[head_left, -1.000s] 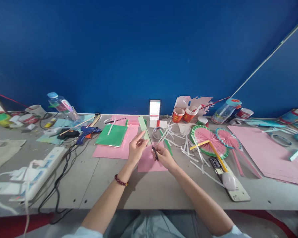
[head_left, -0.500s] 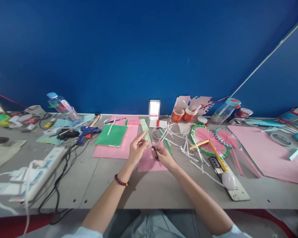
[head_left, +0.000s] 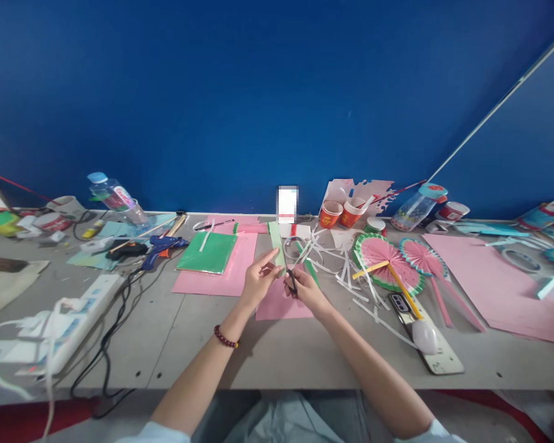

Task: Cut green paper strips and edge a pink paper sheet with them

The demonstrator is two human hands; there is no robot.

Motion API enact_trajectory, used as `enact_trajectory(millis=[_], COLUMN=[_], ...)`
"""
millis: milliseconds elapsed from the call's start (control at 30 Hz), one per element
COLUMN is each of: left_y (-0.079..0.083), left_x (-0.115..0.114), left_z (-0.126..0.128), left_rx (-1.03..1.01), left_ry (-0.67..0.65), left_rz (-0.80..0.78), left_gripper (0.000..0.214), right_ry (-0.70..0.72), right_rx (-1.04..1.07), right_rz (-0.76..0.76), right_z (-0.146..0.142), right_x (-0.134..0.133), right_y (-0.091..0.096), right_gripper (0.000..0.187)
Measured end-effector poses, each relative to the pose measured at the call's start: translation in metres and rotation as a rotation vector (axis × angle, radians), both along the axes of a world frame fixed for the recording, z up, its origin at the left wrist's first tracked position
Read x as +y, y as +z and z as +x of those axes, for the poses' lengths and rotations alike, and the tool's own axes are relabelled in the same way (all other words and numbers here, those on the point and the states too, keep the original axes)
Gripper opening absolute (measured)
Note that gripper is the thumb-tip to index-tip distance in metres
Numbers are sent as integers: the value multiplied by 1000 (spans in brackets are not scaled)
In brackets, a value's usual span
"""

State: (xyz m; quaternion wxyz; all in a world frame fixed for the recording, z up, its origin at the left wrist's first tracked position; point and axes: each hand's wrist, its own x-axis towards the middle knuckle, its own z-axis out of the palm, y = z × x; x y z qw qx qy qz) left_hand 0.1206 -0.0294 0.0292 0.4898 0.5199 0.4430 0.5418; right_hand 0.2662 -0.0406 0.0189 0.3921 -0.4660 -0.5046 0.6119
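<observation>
Head view, leftmost of what matters: the blue hot glue gun [head_left: 159, 249] lies on the worktop [head_left: 203, 344] at about ten o'clock from the hands, clear of the cutting. Next, also towards ten, a green paper packet [head_left: 207, 252] rests on pink paper. The left hand [head_left: 260, 280] appears to pinch the near part of a light green paper strip [head_left: 277, 243] between thumb and fingers; the strip points towards twelve, leaning slightly to eleven. For a clean edge, that grip should keep the strip taut, with the fingertips well off the blade line. Just beside the strip's right side are the scissors [head_left: 294, 284], blades aimed near eleven; whether they bite into the paper cannot be told. The right hand [head_left: 305, 288] has its fingers wrapped around the handles. Best keep the wrist steady, make long, even snips and feed the paper rather than twist the blades. White paper strips [head_left: 346, 271] lie at two to three o'clock, a watermelon-patterned paper fan [head_left: 373, 258] at three; stray offcuts should stay out of the blades' path.
</observation>
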Motion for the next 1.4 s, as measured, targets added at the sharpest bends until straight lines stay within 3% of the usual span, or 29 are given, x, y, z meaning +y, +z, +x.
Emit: enact_trajectory(millis=[1400], left_y=[-1], left_x=[-1], left_z=[1], left_rx=[-21], left_ry=[-1], left_rz=[-18], left_gripper=[53], right_ry=[-14], right_rx=[20], right_rz=[18], right_z=[-1], right_x=[-2], right_y=[0], right_gripper=[39])
